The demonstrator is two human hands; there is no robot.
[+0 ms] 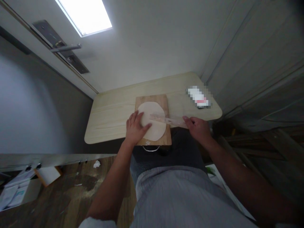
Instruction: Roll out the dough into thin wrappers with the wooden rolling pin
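Observation:
A round, flat sheet of pale dough [155, 133] lies on a wooden cutting board [152, 98], which has a metal handle at its near edge. My left hand [136, 128] rests at the dough's left side, fingers spread and thumb reaching over the sheet. In my right hand [197, 126], closed at the right of the board, is a long, thin, see-through strip [177, 120]. This strip stretches leftward across the board's right edge and over the middle of the dough. Motion blur smears it, so its exact kind and whether it touches the dough are unclear.
The board sits on a narrow, light wood table [109, 110] with rounded corners, against a white door with a lever handle [66, 48]. A pixelated phone-like object [199, 96] lies at the table's right. Papers in a box [21, 193] stand on the floor at left.

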